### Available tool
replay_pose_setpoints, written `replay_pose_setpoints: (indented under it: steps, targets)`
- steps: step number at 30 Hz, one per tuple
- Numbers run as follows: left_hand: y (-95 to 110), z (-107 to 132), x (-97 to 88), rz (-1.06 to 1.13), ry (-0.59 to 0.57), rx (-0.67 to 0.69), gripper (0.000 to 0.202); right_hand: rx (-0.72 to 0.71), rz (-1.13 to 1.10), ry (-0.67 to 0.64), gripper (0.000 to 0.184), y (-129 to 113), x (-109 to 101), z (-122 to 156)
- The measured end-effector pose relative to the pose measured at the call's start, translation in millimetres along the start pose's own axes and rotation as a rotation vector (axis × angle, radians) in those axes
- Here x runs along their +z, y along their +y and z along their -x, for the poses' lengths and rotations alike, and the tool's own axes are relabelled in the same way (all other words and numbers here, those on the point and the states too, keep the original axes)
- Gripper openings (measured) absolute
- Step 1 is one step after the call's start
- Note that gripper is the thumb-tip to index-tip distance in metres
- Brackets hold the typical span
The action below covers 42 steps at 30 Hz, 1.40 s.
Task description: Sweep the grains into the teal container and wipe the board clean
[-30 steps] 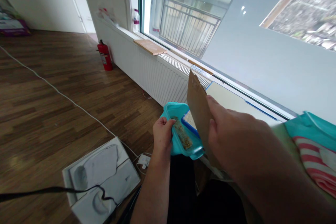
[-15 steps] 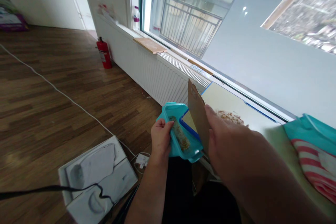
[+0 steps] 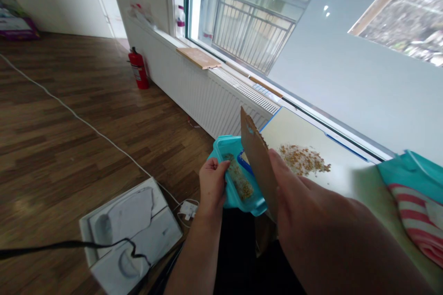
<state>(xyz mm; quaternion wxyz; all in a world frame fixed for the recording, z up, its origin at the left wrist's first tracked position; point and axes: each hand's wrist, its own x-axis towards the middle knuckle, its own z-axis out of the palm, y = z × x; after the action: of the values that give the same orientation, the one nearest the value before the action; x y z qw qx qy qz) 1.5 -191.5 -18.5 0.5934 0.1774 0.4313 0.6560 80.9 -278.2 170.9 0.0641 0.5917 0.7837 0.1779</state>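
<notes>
My left hand [image 3: 212, 185] grips the near rim of a teal plastic container [image 3: 224, 147] held just below the edge of a pale table [image 3: 332, 179]. A strip of brown grains [image 3: 239, 181] lies inside the container. My right hand [image 3: 297, 193] holds a brown cardboard sheet [image 3: 256, 156] upright on its edge at the table's left edge, above the container. A small heap of brown grains [image 3: 302, 159] lies on the table to the right of the cardboard.
A white moulded packaging tray [image 3: 129, 235] with a black cable across it lies on the wooden floor at lower left. A red fire extinguisher [image 3: 138, 69] stands by the white radiator [image 3: 207, 97] under the window. A teal and red-striped cloth [image 3: 415, 198] lies at the right.
The cardboard has shifted left and a little lower toward the container, uncovering the heap of grains on the table. My left hand and the container have hardly moved.
</notes>
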Motion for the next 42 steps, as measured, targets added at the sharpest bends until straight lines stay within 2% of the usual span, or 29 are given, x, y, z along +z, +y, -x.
replay_pose_setpoints:
  steps: [3,7,15,20,25,30,36,39,42]
  targets:
    - [0.8,1.2,0.2,-0.021,-0.001,0.004,0.032,-0.047,0.006,0.021,0.058,4.3,0.2,3.1]
    - [2.4,2.3,1.0,-0.018,0.013,-0.001,0.033,-0.025,0.048,0.081,0.059,8.1,2.4,4.6]
    - [-2.3,0.4,-1.5,-0.036,-0.004,0.017,0.031,-0.079,0.048,0.107,0.063,11.0,6.9,10.2]
    - [-1.8,1.4,-1.4,-0.045,-0.003,0.009,0.031,-0.014,0.051,0.187,0.06,12.3,9.1,15.9]
    - [-2.6,1.6,-0.6,-0.036,0.006,0.019,0.029,-0.048,0.035,0.172,0.062,10.0,9.1,18.5]
    - [0.3,3.2,0.2,-0.075,0.004,0.033,0.03,-0.004,0.028,0.217,0.06,8.7,7.6,25.0]
    - [0.0,3.9,0.6,-0.058,0.004,0.024,0.03,-0.048,0.026,0.157,0.065,15.3,9.5,22.9]
    - [-0.6,3.5,0.9,-0.062,0.013,0.027,0.03,-0.022,0.052,0.178,0.066,18.6,11.3,25.1]
    - [0.8,3.8,1.5,-0.073,0.012,0.041,0.031,-0.072,0.056,0.182,0.068,20.1,11.3,31.3]
